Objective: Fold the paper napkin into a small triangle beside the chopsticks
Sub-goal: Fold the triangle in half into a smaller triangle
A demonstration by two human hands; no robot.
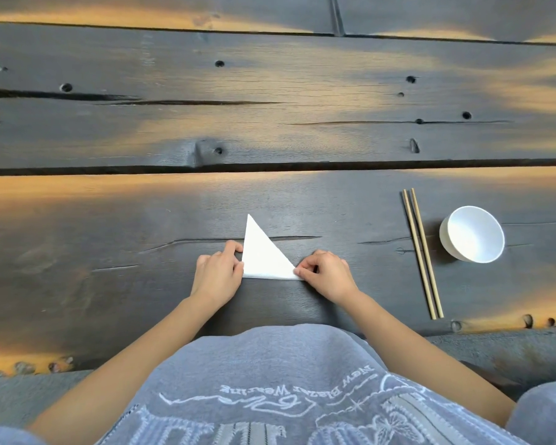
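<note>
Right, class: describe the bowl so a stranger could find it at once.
Start at the dark wooden table and look to its near right side. Just right of the chopsticks sits the bowl: small, round, plain white and empty, unlike the flat triangular napkin.

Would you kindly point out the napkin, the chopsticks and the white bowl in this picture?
napkin (262,256), head view, middle of the folded white triangle.
chopsticks (421,252), head view, mid-length of the pair's shafts.
white bowl (472,234), head view, bare inner wall.

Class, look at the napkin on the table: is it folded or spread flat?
Folded. The napkin shows a triangle, its near corners held by the left hand and right hand.
</note>
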